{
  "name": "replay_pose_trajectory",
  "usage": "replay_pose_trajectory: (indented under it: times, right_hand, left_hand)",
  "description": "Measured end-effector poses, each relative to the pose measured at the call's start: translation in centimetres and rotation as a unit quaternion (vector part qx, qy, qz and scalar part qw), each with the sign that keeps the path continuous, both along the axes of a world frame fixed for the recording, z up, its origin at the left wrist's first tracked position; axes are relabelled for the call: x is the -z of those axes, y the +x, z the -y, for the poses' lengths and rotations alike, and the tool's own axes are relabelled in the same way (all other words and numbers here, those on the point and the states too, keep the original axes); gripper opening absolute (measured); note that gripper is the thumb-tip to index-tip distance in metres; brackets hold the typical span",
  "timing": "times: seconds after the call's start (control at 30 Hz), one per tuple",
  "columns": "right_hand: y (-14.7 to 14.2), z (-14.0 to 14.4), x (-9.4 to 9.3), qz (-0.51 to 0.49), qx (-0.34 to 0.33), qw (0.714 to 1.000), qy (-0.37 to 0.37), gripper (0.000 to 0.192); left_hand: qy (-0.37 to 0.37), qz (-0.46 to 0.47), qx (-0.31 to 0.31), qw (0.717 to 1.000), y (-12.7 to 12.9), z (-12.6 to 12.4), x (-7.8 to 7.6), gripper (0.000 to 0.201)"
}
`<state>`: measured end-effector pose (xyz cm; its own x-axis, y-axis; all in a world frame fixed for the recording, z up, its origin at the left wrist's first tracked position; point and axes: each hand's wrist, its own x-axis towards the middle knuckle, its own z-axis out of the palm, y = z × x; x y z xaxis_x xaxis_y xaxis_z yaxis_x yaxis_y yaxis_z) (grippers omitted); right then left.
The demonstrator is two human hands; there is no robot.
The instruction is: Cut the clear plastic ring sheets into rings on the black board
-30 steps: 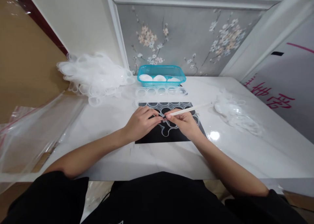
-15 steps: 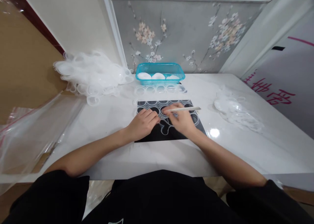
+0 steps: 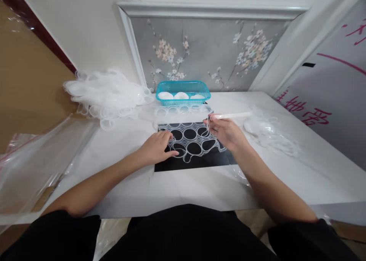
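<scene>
Left hand (image 3: 156,147) is flat on the clear plastic sheet (image 3: 192,142) full of punched-out round holes, fingers spread and pressing its near-left corner down onto the black mat (image 3: 197,162). Right hand (image 3: 225,132) is closed around a thin white stick (image 3: 230,116) that points off to its right, and its fingertips look like they're also pinching the far-right edge of that same sheet, which is lifted a bit there. Can't tell exactly how much of the sheet it's got, it's see-through and tiny.

Just beyond both hands there's a strip of clear cups (image 3: 183,110), then a teal basket (image 3: 183,92) with white round pieces in it. Big pile of clear plastic scraps (image 3: 107,92) way off past the left hand, smaller pile (image 3: 268,133) right beside the right hand.

What I'd worry about: that leftover web is flimsy, so if the right hand pulls up hard while the left pins the other end, the thin bridges between holes could tear. The stick could also snag a hole, or the lifted edge could knock the strip of cups.
</scene>
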<state>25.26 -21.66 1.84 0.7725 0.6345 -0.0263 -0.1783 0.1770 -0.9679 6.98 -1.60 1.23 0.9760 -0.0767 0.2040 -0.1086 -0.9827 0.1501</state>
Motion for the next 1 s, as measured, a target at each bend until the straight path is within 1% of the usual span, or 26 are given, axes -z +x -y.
replay_pose_trajectory:
  times: [0.07, 0.17, 0.23, 0.33, 0.4, 0.47, 0.57, 0.63, 0.67, 0.73, 0.8, 0.87, 0.93, 1.0]
  right_hand:
    - [-0.6, 0.4, 0.1, -0.059, -0.051, 0.997, -0.008, 0.026]
    - [-0.6, 0.9, 0.0, -0.081, -0.082, 0.993, 0.002, 0.021]
    - [-0.5, 1.1, -0.1, -0.098, -0.084, 0.991, 0.034, 0.017]
    - [-0.6, 1.3, -0.1, -0.166, -0.077, 0.978, 0.102, 0.007]
    - [-0.7, 1.3, -0.1, -0.198, -0.06, 0.97, 0.127, 0.008]
    - [-0.8, 1.3, 0.1, -0.176, -0.04, 0.977, 0.11, 0.017]
    - [-0.7, 1.1, 0.6, -0.049, -0.021, 0.998, 0.027, 0.026]
    - [-0.6, 1.1, 0.9, 0.039, -0.018, 0.998, -0.037, 0.027]
    - [-0.6, 1.1, 1.0, 0.066, -0.021, 0.996, -0.062, 0.027]
    - [-0.6, 1.1, 0.9, 0.068, -0.041, 0.994, -0.077, 0.027]
    - [-0.6, 1.2, 0.7, 0.008, -0.073, 0.996, -0.048, 0.025]
    - [-0.7, 1.3, 0.4, -0.081, -0.102, 0.991, -0.001, 0.022]
    - [-0.8, 1.4, 0.1, -0.16, -0.112, 0.98, 0.047, 0.015]
    - [-1.0, 1.4, -0.1, -0.226, -0.11, 0.963, 0.093, 0.008]
  left_hand:
    - [0.038, -0.035, -0.003, 0.999, 0.0, -0.9, 0.0, 0.045]
    - [0.061, -0.07, 0.012, 0.996, -0.1, -1.7, -0.2, 0.046]
    - [0.045, -0.098, 0.007, 0.994, -0.2, -1.6, -0.2, 0.045]
    - [0.007, -0.141, 0.002, 0.99, 0.1, -1.1, 0.2, 0.06]
    - [-0.015, -0.141, 0.006, 0.99, 0.3, -0.8, 0.6, 0.063]
    - [-0.027, -0.126, 0.013, 0.992, 0.7, -0.6, 1.2, 0.058]
    - [-0.029, -0.101, 0.027, 0.994, 1.1, -0.4, 1.8, 0.048]
    - [-0.028, -0.085, 0.037, 0.995, 1.3, -0.3, 2.0, 0.041]
    - [-0.029, -0.079, 0.044, 0.995, 1.4, -0.3, 2.1, 0.036]
    - [-0.031, -0.07, 0.055, 0.996, 1.5, -0.2, 2.1, 0.026]
    - [-0.023, -0.069, 0.064, 0.995, 1.5, -0.1, 1.7, 0.023]
    - [-0.007, -0.095, 0.08, 0.992, 1.3, -0.1, 0.7, 0.03]
    - [-0.005, -0.159, 0.104, 0.982, 0.7, -0.5, -0.8, 0.039]
    - [-0.031, -0.215, 0.097, 0.971, -0.4, -1.2, -2.7, 0.044]
